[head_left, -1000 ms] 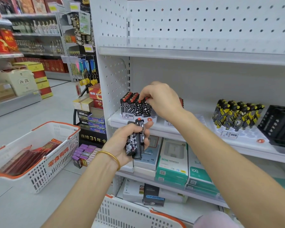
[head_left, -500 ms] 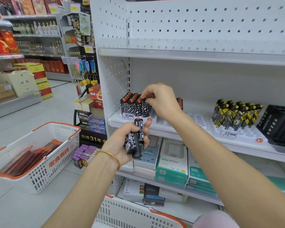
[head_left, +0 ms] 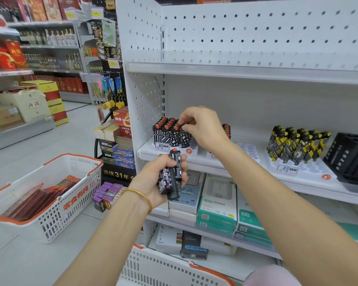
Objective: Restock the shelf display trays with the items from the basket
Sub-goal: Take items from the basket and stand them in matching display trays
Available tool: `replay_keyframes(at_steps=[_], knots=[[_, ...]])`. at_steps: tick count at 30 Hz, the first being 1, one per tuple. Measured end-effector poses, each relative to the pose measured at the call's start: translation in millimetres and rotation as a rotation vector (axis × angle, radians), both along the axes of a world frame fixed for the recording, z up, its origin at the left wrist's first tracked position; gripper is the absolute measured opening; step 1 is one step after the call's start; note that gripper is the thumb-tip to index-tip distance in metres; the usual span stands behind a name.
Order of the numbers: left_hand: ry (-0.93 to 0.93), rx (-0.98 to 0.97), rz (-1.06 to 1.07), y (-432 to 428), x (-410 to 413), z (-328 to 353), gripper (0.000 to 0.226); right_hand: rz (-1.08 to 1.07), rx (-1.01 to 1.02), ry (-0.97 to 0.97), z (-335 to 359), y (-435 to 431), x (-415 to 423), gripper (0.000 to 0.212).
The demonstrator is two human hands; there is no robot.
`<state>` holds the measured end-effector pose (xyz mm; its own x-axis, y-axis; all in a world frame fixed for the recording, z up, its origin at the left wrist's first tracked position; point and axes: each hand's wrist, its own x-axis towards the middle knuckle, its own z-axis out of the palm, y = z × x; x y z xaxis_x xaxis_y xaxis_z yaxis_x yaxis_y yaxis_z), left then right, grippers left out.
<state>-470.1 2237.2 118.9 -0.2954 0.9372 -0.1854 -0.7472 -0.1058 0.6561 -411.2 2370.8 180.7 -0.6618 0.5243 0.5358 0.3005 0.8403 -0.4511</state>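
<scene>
right hand: raised to the shelf with the wrist bent down; thumb and forefinger pinch the red-capped top of one lighter at the right end of the tray's front row, and the other fingers curl loosely above it.
left hand: held lower, just in front of the shelf edge, palm turned in, fingers wrapped round a bundle of spare lighters, one standing higher than the rest.
display tray: white, at the left end of the middle shelf, with rows of black-and-white lighters upright on its left side; the part under the right hand is hidden.
handling: the lighters look small, light and rigid, with smooth plastic sides that could slip. best taken at the cap end or across the narrow sides, then lowered straight so the neighbours are not knocked over.
step: seating one lighter in its slot, by my reading; whether it is fully down i cannot tell.
basket: white with an orange rim, at the bottom edge of view close to the person; its contents are out of sight.
nearby: a second tray of yellow-and-black lighters stands further right on the same shelf.
</scene>
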Motion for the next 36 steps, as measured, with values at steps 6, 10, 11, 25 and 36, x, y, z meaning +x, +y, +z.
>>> replay_keyframes(at_steps=[6, 10, 11, 25, 36], knots=[[0.008, -0.008, 0.007, 0.8, 1.1, 0.6, 0.024, -0.018, 0.084, -0.157, 0.6, -2.1, 1.5, 0.021], [0.013, 0.016, 0.001, 0.4, 2.5, 1.6, 0.023, -0.067, 0.211, -0.141, 13.7, -13.8, 7.5, 0.026], [0.02, 0.027, -0.002, 0.6, 2.8, 2.6, 0.024, -0.036, 0.154, -0.139, 17.4, -18.0, 11.7, 0.021], [0.085, -0.018, -0.018, 21.5, 3.9, 18.3, 0.025, -0.042, -0.259, 0.051, 45.7, 13.5, 41.9, 0.006], [0.023, -0.005, -0.027, 27.1, 2.6, 16.3, 0.021, -0.205, 0.175, -0.378, 31.9, 56.0, -16.1, 0.019]])
